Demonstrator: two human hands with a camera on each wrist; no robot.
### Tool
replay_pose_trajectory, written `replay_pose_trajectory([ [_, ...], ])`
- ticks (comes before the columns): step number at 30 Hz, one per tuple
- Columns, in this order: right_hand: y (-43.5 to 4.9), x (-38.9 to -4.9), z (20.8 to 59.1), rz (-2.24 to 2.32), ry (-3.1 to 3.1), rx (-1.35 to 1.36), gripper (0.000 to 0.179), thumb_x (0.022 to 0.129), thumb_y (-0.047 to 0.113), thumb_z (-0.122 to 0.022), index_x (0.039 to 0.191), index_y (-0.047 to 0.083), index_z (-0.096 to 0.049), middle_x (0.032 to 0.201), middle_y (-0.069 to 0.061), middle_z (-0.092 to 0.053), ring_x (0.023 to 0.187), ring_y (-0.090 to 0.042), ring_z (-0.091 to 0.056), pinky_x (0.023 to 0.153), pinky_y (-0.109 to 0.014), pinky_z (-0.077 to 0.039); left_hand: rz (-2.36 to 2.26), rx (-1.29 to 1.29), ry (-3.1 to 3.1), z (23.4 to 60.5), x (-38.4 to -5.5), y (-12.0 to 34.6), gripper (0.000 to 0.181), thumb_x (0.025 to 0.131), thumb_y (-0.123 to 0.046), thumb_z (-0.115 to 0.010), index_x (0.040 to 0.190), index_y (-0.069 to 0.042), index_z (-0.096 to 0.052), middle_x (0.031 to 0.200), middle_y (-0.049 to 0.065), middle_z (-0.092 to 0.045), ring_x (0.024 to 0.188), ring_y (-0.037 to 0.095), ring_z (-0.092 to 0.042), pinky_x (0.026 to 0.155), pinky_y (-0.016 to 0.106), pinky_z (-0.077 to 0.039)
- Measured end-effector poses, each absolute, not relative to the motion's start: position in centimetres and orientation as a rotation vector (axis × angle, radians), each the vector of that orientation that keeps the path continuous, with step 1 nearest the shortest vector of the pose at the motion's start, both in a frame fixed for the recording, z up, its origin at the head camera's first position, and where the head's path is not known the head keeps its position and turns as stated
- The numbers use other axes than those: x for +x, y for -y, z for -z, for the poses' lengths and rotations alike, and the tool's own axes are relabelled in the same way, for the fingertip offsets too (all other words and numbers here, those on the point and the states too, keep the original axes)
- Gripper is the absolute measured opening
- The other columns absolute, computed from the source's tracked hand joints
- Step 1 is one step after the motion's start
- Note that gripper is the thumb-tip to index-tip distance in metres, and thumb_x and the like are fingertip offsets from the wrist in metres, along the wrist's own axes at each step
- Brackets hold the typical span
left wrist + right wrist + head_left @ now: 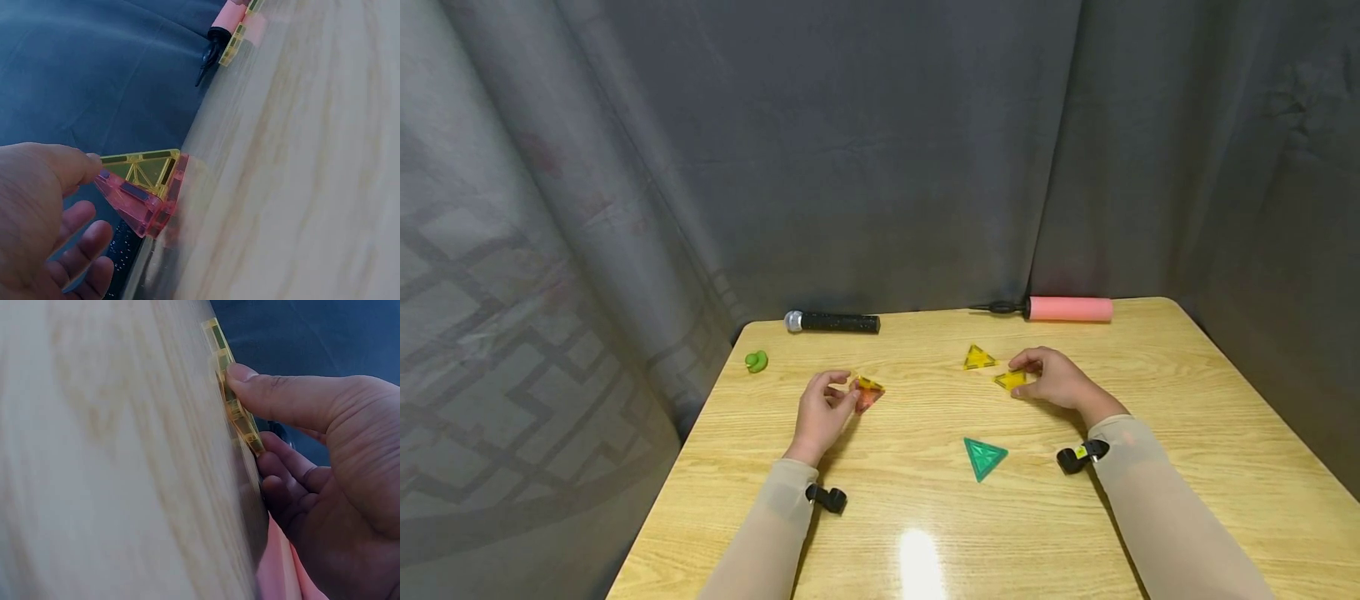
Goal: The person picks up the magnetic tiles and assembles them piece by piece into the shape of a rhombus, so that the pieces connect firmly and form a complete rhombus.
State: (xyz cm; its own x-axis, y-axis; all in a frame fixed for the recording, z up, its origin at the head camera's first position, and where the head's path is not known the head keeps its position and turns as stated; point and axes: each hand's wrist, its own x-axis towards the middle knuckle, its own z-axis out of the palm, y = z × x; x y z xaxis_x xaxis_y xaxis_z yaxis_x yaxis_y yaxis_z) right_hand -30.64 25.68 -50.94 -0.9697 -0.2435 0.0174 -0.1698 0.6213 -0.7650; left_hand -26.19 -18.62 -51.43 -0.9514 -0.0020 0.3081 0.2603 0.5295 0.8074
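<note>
On the left of the table, my left hand (820, 417) pinches a small peaked shape of translucent triangular magnetic tiles (140, 187), one yellow and the others red, at a corner. Its lower edge is right at the tabletop in the left wrist view. Over on the right, my right hand (1056, 383) grips a yellow triangular magnetic tile (1009, 380) by its edges, between thumb and fingers, low over the wood. Just beyond that tile lies a second yellow triangular tile (977, 357). A green triangular tile (983, 457) lies flat, nearer to me, between the two hands.
A black microphone (838, 322) lies along the table's back edge, left of centre. Behind my right hand is a pink hand pump (1070, 309) with a black nozzle. A small green figure (756, 361) sits at the back left. Grey curtains (865, 158) hang behind the table.
</note>
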Motion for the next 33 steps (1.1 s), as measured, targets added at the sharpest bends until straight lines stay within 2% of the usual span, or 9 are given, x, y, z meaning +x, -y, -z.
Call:
replay_pose_trajectory([
  [5,-25.9,-30.5,51.1,1.309,-2.749,-0.355,0.042,0.083,0.008,-0.09,0.12,0.005,-0.071,0.125,-0.015,-0.064,0.115,-0.036,-0.056,0.104,-0.055,-0.045,1.309,-0.236,2.484,51.0,-25.8,18.3,0.03,0.096,-0.016,-0.079,0.125,-0.014,-0.072,0.116,0.003,-0.064,0.091,0.021,-0.063,0.072,0.03,-0.056],
  [9,-26.0,-30.6,51.3,1.332,-2.75,-0.34,0.043,0.083,0.009,-0.091,0.12,0.006,-0.07,0.126,-0.016,-0.063,0.118,-0.037,-0.055,0.106,-0.056,-0.044,1.238,-0.296,2.455,50.5,-25.6,17.9,0.027,0.096,-0.017,-0.079,0.122,-0.016,-0.073,0.116,0.004,-0.064,0.095,0.025,-0.061,0.067,0.029,-0.052],
  [14,-26.3,-30.8,51.5,1.358,-2.762,-0.327,0.045,0.083,0.01,-0.091,0.122,0.005,-0.069,0.126,-0.017,-0.06,0.119,-0.038,-0.055,0.107,-0.057,-0.044,1.197,-0.386,2.442,49.9,-25.2,17.4,0.023,0.097,-0.014,-0.077,0.12,-0.016,-0.074,0.115,0.003,-0.063,0.095,0.026,-0.06,0.069,0.031,-0.05],
  [18,-26.5,-30.9,51.9,1.389,-2.772,-0.307,0.048,0.083,0.01,-0.091,0.125,0.004,-0.068,0.127,-0.018,-0.059,0.116,-0.037,-0.055,0.102,-0.053,-0.046,1.177,-0.438,2.443,49.4,-24.7,16.7,0.023,0.097,-0.011,-0.077,0.118,-0.021,-0.074,0.114,0.001,-0.063,0.093,0.028,-0.062,0.068,0.029,-0.048],
  [22,-26.8,-30.8,52.0,1.414,-2.781,-0.281,0.051,0.083,0.011,-0.091,0.127,0.004,-0.068,0.125,-0.018,-0.059,0.112,-0.035,-0.053,0.095,-0.047,-0.045,1.198,-0.516,2.423,48.9,-24.2,15.6,0.024,0.096,-0.01,-0.078,0.117,-0.021,-0.073,0.112,0.008,-0.064,0.087,0.031,-0.064,0.062,0.03,-0.051],
  [24,-26.8,-30.8,52.0,1.424,-2.783,-0.274,0.051,0.083,0.011,-0.091,0.127,0.004,-0.068,0.124,-0.019,-0.059,0.111,-0.035,-0.053,0.094,-0.045,-0.044,1.216,-0.564,2.425,48.8,-23.9,14.9,0.024,0.096,-0.01,-0.078,0.118,-0.019,-0.072,0.111,0.007,-0.064,0.087,0.031,-0.065,0.066,0.034,-0.057],
  [27,-26.7,-30.8,52.0,1.442,-2.788,-0.273,0.05,0.084,0.01,-0.09,0.128,0.004,-0.068,0.125,-0.019,-0.059,0.111,-0.035,-0.053,0.093,-0.043,-0.044,1.179,-0.641,2.479,48.7,-23.2,13.7,0.026,0.097,-0.014,-0.077,0.122,-0.017,-0.071,0.114,-0.001,-0.064,0.092,0.025,-0.065,0.075,0.04,-0.059],
  [29,-26.7,-30.7,52.0,1.457,-2.794,-0.274,0.049,0.084,0.009,-0.089,0.128,0.003,-0.068,0.126,-0.019,-0.06,0.111,-0.035,-0.054,0.092,-0.042,-0.045,1.139,-0.703,2.536,48.6,-22.6,12.9,0.029,0.098,-0.017,-0.077,0.126,-0.017,-0.07,0.117,-0.005,-0.064,0.098,0.02,-0.064,0.078,0.038,-0.058],
  [33,-26.8,-30.7,52.1,1.475,-2.816,-0.282,0.048,0.084,0.008,-0.089,0.126,0.002,-0.069,0.125,-0.019,-0.061,0.106,-0.033,-0.056,0.088,-0.036,-0.046,1.079,-0.85,2.649,48.5,-21.5,11.3,0.035,0.099,-0.021,-0.076,0.133,-0.017,-0.068,0.126,-0.004,-0.064,0.103,0.013,-0.061,0.072,0.028,-0.053],
])
